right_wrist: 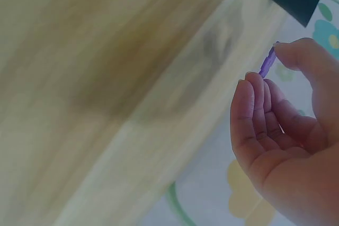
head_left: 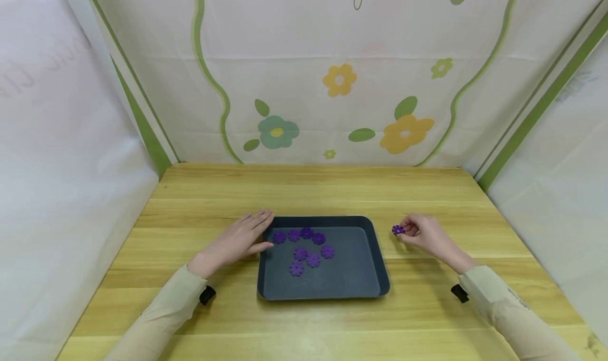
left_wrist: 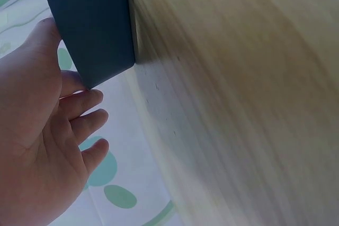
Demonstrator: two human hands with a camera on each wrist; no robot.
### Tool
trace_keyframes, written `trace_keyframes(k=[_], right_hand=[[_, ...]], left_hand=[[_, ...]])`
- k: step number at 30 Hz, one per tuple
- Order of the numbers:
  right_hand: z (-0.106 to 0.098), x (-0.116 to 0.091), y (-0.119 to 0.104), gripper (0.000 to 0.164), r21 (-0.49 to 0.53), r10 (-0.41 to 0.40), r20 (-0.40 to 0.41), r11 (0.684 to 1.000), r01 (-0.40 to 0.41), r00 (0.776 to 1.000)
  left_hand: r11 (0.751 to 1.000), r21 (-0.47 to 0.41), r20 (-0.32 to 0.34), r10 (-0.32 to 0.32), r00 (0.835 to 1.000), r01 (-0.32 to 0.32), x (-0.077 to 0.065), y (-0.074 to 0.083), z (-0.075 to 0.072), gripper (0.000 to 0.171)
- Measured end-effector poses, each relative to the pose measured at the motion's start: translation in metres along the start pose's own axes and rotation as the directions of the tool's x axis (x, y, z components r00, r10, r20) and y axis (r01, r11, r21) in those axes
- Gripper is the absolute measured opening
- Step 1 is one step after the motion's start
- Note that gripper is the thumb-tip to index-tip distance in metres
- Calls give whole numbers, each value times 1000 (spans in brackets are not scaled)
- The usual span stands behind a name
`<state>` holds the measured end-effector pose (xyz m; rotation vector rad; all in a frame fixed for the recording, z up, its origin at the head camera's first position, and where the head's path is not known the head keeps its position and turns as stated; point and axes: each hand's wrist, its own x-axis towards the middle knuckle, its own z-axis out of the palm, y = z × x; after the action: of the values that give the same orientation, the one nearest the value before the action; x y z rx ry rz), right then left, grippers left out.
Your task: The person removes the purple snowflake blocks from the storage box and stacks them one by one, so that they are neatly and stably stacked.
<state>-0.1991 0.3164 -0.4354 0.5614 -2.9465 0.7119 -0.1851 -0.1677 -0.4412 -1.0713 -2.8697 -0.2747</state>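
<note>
A dark blue-grey rectangular tray (head_left: 356, 271) sits on the wooden table, holding several purple notched discs (head_left: 296, 268), flat and flower-like, mostly in its left half. My left hand (head_left: 239, 239) rests at the tray's left side, fingers fairly straight along the far left corner and thumb over the rim. In the left wrist view its fingers touch the tray wall (left_wrist: 95, 30). To the right of the tray, my right hand (head_left: 425, 237) pinches one purple notched disc (head_left: 397, 230) between thumb and fingers. The right wrist view shows this disc (right_wrist: 268, 63) edge-on.
The wooden table (head_left: 323, 329) extends around the tray. A white curtain (head_left: 294, 49) with printed flowers stands behind it, with white side panels (head_left: 62, 155) at left and right. Dark wrist pieces (head_left: 207, 295) show beside both sleeves.
</note>
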Motion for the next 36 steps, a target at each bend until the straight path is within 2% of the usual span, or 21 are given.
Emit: trace_keyframes(k=[13,29,36], right_hand=[[7,-5,22,17,-14,58,7,998,-57,998],[7,-12,32,16,-11,93,31,996,-93,995],[5,-11,30,18,-16,107,48,994,-106,993]], left_hand=[[1000,1,-7,5,1000,-5,0,-1,2,74],[1000,6,3,1,1000,-1,0,-2,3,74],[1000,-2,3,-2,1000,2,0,-2,3,74]])
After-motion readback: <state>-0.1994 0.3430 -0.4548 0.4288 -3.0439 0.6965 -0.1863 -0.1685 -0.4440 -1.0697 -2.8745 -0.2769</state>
